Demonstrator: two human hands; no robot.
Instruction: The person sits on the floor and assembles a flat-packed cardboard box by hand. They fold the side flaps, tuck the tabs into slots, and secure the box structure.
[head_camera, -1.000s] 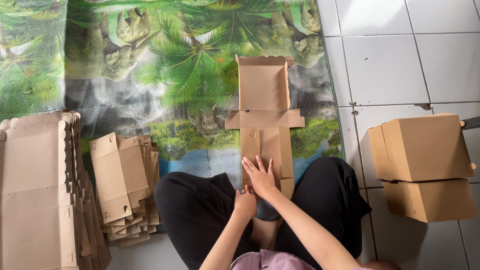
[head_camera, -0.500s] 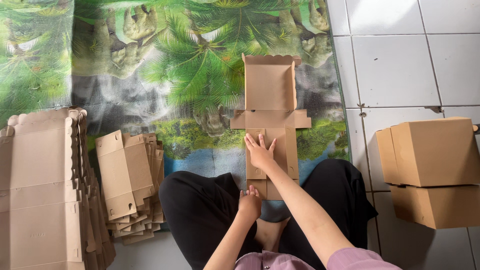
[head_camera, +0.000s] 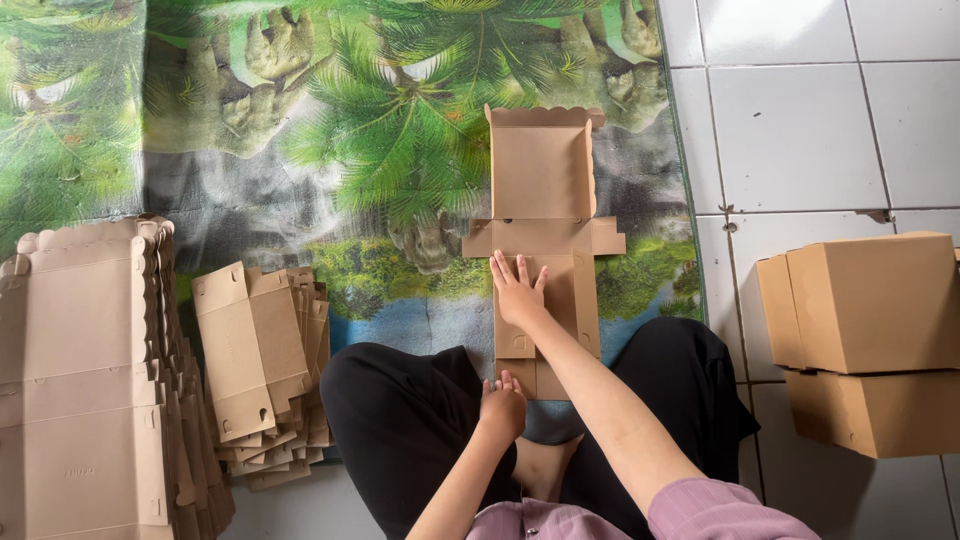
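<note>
**A:** What is the biggest thing here?

**B:** The mat (head_camera: 300, 130). It has green palm trees and grey animals on it. It covers most of the floor. The top and left sides are cut off. Beside it is a white tile floor (head_camera: 800, 130).

**A:** And next?

**B:** A tall stack (head_camera: 80, 380) of flat brown card at the left. The edge of the picture cuts it, so I cannot see all of it. At the right are two made boxes (head_camera: 870, 340), one on top of the other. The right edge cuts them too.

**A:** What is in the middle?

**B:** A flat box (head_camera: 542, 190) lies open on the mat, just in front of the person's knees. Its near end is tucked behind the hands and black trousers (head_camera: 400, 420).

**A:** Anything smaller?

**B:** A small pile (head_camera: 260, 360) of flat card pieces lies between the tall stack and the left knee. I cannot count them.

**A:** What do the hands do?

**B:** The right hand (head_camera: 518, 292) lies flat on the box, fingers spread wide, pressing down. It grips nothing. The left hand (head_camera: 502, 405) is curled at the near end of the box. I cannot tell if it holds the card or just touches it.
</note>
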